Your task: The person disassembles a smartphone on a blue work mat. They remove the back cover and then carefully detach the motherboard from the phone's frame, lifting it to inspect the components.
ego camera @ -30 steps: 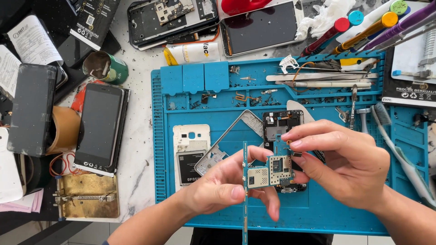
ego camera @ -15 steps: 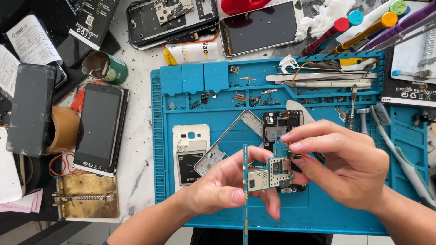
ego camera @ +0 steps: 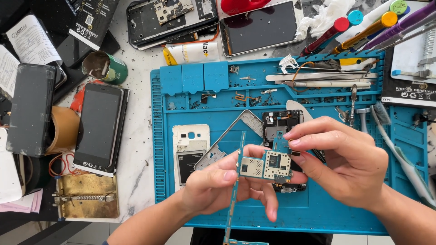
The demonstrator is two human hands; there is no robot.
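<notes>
The phone lies well stripped on the blue repair mat (ego camera: 318, 213): its white back cover (ego camera: 190, 140), silver frame (ego camera: 231, 136) and opened black body (ego camera: 281, 124) lie apart, small screws and parts scattered near the mat's top edge. The logic board (ego camera: 265, 165) is out, held above the mat; the left hand (ego camera: 218, 186) pinches its left end and long strip, the right hand (ego camera: 345, 163) closes fingertips on its right edge. As judged, disassembly looks done, while board work and reassembly remain.

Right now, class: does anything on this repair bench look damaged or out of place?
Yes. Loose screws and bits lie scattered over the blue mat, not in its compartments. A phone at the top lies opened, innards bare. Both hands hold a bare circuit board.
</notes>
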